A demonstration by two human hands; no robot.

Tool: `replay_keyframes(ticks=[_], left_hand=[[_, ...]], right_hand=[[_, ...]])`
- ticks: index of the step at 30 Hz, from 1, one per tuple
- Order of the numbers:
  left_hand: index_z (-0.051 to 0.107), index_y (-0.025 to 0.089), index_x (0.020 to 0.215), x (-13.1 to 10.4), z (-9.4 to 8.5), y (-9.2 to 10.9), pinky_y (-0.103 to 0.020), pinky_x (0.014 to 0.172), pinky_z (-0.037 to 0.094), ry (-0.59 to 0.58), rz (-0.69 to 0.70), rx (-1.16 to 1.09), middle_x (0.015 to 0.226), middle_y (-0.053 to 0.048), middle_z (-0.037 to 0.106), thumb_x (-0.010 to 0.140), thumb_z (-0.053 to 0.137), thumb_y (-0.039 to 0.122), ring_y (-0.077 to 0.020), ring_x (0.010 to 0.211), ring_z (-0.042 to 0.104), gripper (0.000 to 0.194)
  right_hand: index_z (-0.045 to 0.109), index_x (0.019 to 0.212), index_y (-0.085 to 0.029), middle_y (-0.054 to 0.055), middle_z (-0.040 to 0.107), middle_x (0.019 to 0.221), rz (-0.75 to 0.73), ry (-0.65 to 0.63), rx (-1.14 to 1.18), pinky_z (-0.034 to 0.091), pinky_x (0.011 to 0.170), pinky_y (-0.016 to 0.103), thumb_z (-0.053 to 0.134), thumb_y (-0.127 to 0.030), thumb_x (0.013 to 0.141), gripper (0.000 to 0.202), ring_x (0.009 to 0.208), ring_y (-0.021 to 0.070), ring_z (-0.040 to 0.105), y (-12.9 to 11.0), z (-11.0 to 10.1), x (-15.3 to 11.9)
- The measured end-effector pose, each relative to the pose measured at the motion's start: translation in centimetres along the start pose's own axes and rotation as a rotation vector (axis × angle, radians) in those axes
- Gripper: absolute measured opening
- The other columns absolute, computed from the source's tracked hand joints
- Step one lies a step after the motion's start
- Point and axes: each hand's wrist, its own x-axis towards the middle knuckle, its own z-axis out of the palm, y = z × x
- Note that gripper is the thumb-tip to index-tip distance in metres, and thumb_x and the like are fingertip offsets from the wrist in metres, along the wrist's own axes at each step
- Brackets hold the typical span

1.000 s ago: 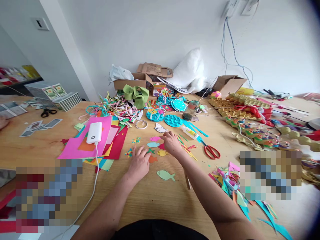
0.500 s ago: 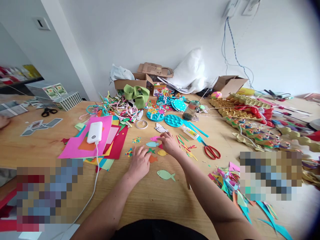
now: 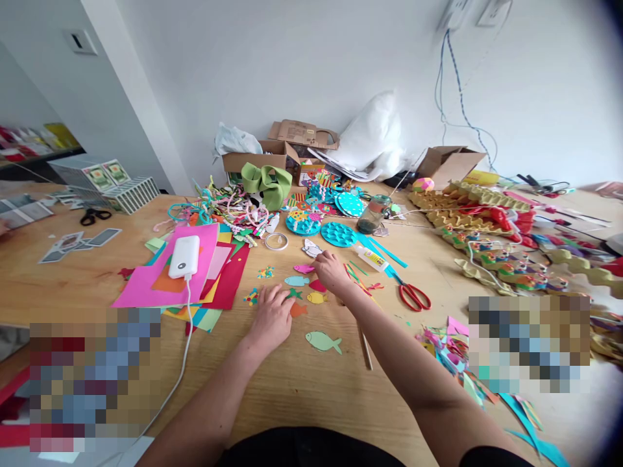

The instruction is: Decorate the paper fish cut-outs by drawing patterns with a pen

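Around 7 coloured paper fish (image 3: 324, 341), spread on the table (image 3: 311, 402) between the hands and forearms, lie 2 heaps of paper dots (image 3: 265, 272), 1 glue bottle (image 3: 372, 258) and 1 pair of scissors (image 3: 413, 296); the right hand (image 3: 333, 272) partly covers the red fish (image 3: 316, 285). The left hand (image 3: 271, 314) rests with fingers loosely spread, gripping nothing visible; the right's fingers curl downward, their grip impossible to tell.

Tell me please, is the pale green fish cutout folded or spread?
Spread: the pale green fish cutout lies flat on the table, its outline visible from head to tail.
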Motion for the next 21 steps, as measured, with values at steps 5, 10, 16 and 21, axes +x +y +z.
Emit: replay_keyframes(ticks=[5,10,16,21], left_hand=[[0.067,0.02,0.117,0.0,0.1,-0.1,-0.06,0.111,0.028,0.008,0.001,-0.014,0.124,-0.009,0.064,0.082,0.05,0.004,-0.0319,0.126,0.047,0.042],[0.067,0.018,0.116,0.0,0.3,-0.3,-0.06,0.11,0.029,0.026,0.007,-0.03,0.122,-0.011,0.065,0.081,0.051,0.004,-0.0327,0.125,0.047,0.041],[0.069,0.02,0.11,0.0,0.8,-0.5,-0.058,0.109,0.033,0.125,-0.006,-0.169,0.116,-0.01,0.067,0.077,0.054,0.002,-0.0324,0.121,0.05,0.04],[0.051,0.016,0.134,0.6,0.6,-1.0,-0.048,0.102,0.044,0.275,-0.1,-0.288,0.127,-0.014,0.06,0.086,0.056,0.016,-0.0284,0.12,0.052,0.048]], right_hand=[[0.069,0.104,-0.011,0.019,0.062,0.109,-0.055,-0.01,-0.029,0.033,0.089,0.037,0.044,-0.013,0.092,0.028,0.112,0.0308,0.044,0.5,0.0,0.3],[0.068,0.103,-0.01,0.019,0.063,0.107,-0.071,-0.006,-0.038,0.033,0.089,0.037,0.043,-0.011,0.092,0.028,0.11,0.0302,0.045,0.8,-0.1,0.7],[0.064,0.106,-0.006,0.022,0.061,0.106,-0.032,0.043,-0.012,0.033,0.087,0.038,0.041,-0.004,0.089,0.029,0.107,0.0319,0.046,1.2,-0.8,1.0],[0.065,0.104,-0.01,0.016,0.064,0.102,-0.104,0.068,0.064,0.036,0.085,0.034,0.044,-0.007,0.091,0.025,0.104,0.0271,0.048,-0.4,-2.1,-0.3]])
